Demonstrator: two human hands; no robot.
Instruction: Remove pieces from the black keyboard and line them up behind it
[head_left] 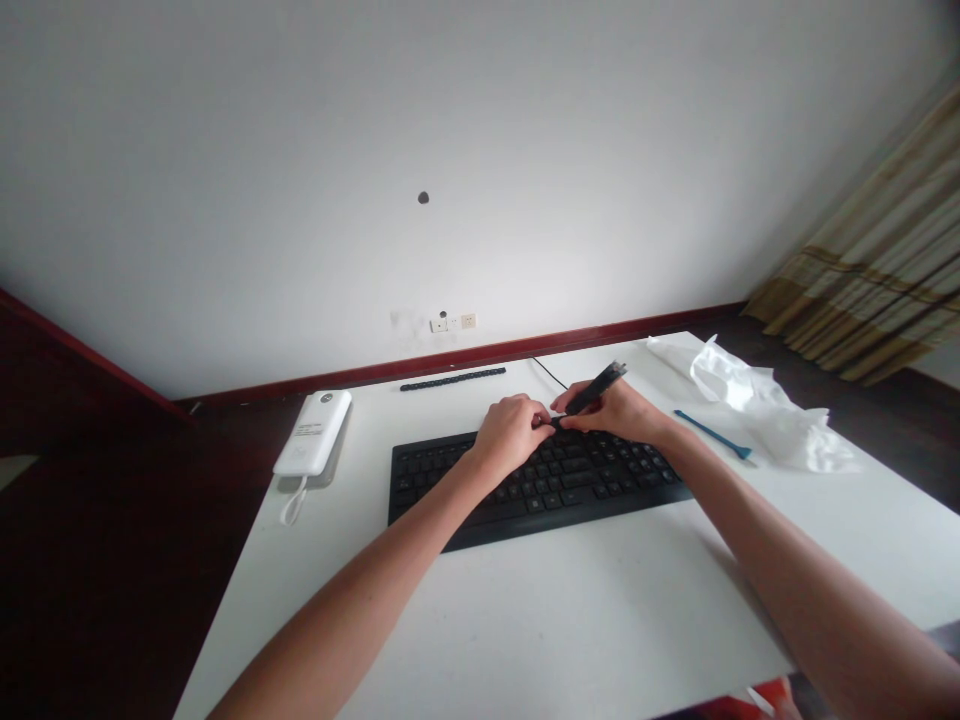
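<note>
So the black keyboard (559,482) was lying flat on the white table (540,620), right in front of the person, keys facing up; both hands were working along its far edge, fingertips pretty much side by side. The left hand (510,437) had its thumb and fingers bunched together at that edge; couldn't tell if anything was actually pinched in there, tbh. The right hand (619,410) was gripping a dark stick-like tool (596,388), which poked up at a slant, while its thumb reached toward the keyboard; a thin black cable (549,373) ran across the tabletop just behind. Beyond the keyboard sat a narrow black strip (453,380); off to the left was a white power bank (313,435) with a little loop strap (295,503); over on the right lay a slim blue tool (712,433), just beside a crumpled plastic bag (757,392).
</note>
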